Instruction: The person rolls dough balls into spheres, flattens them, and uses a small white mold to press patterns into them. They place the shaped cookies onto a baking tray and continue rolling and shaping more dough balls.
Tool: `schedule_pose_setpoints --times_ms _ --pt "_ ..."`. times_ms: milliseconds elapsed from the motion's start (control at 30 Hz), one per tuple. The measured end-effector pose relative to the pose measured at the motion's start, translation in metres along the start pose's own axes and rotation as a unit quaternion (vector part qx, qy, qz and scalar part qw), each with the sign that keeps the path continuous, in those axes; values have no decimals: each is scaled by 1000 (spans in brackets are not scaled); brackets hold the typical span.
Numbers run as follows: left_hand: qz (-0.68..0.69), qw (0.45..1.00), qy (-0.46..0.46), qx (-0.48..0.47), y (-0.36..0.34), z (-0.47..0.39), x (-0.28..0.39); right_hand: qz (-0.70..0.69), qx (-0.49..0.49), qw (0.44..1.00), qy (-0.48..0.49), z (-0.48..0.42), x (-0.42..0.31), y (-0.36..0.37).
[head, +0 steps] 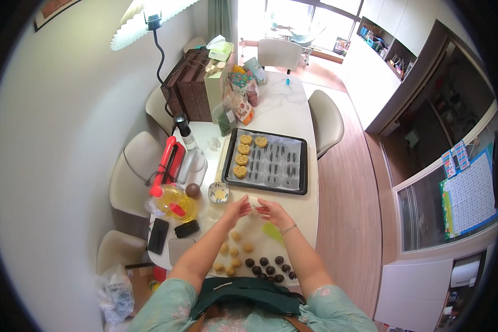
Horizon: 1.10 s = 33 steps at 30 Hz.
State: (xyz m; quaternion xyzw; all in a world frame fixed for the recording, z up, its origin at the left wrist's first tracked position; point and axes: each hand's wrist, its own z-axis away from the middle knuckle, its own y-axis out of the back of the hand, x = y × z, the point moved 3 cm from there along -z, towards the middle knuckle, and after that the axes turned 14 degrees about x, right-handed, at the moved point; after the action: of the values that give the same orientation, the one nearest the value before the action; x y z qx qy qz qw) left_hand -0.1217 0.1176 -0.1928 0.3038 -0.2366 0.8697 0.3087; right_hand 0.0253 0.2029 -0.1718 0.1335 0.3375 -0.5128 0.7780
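Note:
My left hand (238,211) and my right hand (273,212) meet in front of the baking tray, fingertips on a small white object (254,201) held between them. Fingers cover part of it, so its exact kind is unclear. Just beyond lies the black baking tray (265,189), lined with paper. Several patterned, mooncake-like pastries (243,149) stand at its left side. Between my forearms lie several yellow dough balls (234,252) and, further right, several dark filling balls (264,261). A lime-green scraper (272,232) is partly under my right wrist.
Left of my hands stand a small patterned bowl (219,200), an oil bottle (176,203), a brown ball (193,190), a red-and-black appliance (168,164) and a phone (158,236). Packets (241,106) and brown boxes (191,87) occupy the far left. A chair (326,120) stands right.

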Motion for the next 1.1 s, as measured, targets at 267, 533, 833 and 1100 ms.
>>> schedule_pose_setpoints --times_ms 267,533,833,1100 --pt "-4 999 -35 -28 -9 31 42 22 -11 999 31 28 -40 -7" --pt "1 994 -76 -73 -27 59 97 23 -39 996 80 54 -96 -10" --pt "-4 994 -71 -81 -27 63 93 23 -60 996 65 67 -91 -8" --pt "-38 991 -81 -95 -42 63 103 49 -3 987 151 76 -100 -12"
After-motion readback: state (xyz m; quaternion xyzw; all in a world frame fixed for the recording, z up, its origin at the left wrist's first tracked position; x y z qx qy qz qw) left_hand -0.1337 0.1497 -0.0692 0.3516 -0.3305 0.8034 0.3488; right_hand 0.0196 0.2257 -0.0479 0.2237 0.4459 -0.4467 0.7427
